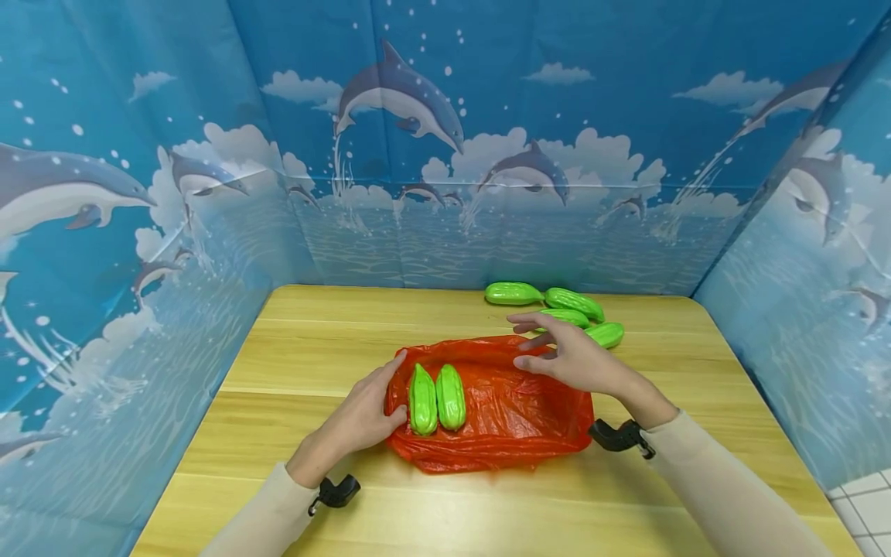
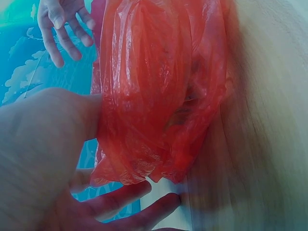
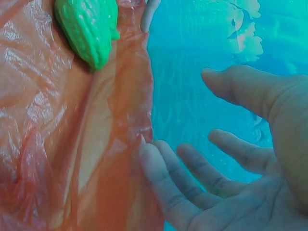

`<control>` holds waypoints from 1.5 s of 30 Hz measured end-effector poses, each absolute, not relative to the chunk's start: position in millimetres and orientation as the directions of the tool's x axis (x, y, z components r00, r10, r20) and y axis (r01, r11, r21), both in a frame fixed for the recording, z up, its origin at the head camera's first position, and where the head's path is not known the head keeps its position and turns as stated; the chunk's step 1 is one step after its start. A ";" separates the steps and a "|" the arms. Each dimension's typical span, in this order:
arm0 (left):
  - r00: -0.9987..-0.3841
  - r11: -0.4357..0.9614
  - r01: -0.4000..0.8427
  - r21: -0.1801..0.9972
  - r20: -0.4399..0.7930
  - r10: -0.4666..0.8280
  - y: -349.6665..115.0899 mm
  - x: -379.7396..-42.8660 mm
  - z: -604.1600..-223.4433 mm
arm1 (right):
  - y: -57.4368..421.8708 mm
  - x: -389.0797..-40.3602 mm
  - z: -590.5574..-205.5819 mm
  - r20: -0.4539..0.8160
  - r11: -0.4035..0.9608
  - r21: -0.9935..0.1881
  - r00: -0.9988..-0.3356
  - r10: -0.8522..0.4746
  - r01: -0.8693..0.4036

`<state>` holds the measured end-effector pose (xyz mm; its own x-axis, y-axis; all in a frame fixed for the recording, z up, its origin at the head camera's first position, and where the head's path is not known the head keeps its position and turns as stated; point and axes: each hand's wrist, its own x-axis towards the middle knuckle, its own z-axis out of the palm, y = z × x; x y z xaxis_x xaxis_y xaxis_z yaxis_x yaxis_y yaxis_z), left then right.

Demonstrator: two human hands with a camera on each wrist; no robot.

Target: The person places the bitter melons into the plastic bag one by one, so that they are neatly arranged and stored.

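A red plastic bag (image 1: 515, 402) lies spread open on the table. Two green bitter melons (image 1: 451, 398) rest side by side in its left part, their stalk ends pointing away. My left hand (image 1: 358, 410) rests against the bag's left edge, fingers loosely extended; in the left wrist view the thumb tip is hidden behind the red plastic (image 2: 149, 72). Over the bag's far right rim hovers my right hand (image 1: 574, 360), fingers spread and holding nothing. The right wrist view shows its fingers (image 3: 166, 187) beside the bag's edge, with a bitter melon (image 3: 89, 31) beyond.
Several more green bitter melons (image 1: 513, 293) lie at the back right of the wooden table (image 1: 299, 333), partly behind my right hand. Blue dolphin-print curtains (image 1: 431, 232) enclose the table's back and sides.
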<state>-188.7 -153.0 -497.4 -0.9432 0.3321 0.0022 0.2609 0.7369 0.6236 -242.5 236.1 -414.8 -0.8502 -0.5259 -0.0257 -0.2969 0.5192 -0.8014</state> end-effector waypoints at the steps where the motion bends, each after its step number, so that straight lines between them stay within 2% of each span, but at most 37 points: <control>1: -0.943 0.737 0.261 0.623 0.002 0.332 -153.1 -188.9 -497.5 | 237.2 -243.2 -414.7 -0.015 0.517 -0.799 -0.849 -0.528 -0.308; 25: -0.942 0.742 0.259 0.618 -0.007 0.335 -154.4 -189.6 -498.1 | 282.1 -259.0 -417.3 0.071 0.561 -0.774 -0.921 -0.384 -0.294; 45: -0.941 0.745 0.252 0.618 -0.024 0.338 -154.8 -189.9 -498.2 | 336.4 -275.1 -451.5 0.023 0.631 -0.755 -0.968 -0.250 -0.181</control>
<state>-189.9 -154.8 -498.2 -0.9410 0.3376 -0.0236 0.2517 0.7446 0.6183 -275.1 336.4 -451.5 -0.9680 -0.2500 0.0227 -0.1806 0.6306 -0.7548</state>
